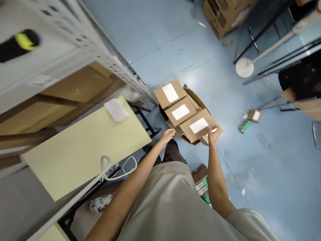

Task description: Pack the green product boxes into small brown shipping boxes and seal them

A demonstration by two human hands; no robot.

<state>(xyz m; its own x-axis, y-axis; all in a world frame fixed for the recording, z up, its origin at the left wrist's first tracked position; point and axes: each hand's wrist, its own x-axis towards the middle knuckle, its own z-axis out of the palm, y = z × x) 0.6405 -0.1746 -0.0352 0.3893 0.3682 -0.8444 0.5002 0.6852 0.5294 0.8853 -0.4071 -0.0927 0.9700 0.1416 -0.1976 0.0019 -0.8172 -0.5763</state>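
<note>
In the head view, a large open carton (200,97) stands on the floor ahead of my legs. Several brown cardboard boxes with white labels fill it, among them an upper box (160,97), a middle box (173,117) and a lower box (187,129). My right hand (213,135) is closed at the carton's near right corner, on a cardboard box with a partly covered label; the thumb lies on top and the other fingers are hidden. Beside the near left edge is my left hand (168,136), its fingers curled together with nothing visible in them.
To the left stand a metal shelf rack (100,50) and a pale yellow board (82,150) with white paper (116,109) on it. Green-and-white packets fill a small carton (200,174) near my legs. A small box (254,115) and a big carton (225,16) are on the blue floor.
</note>
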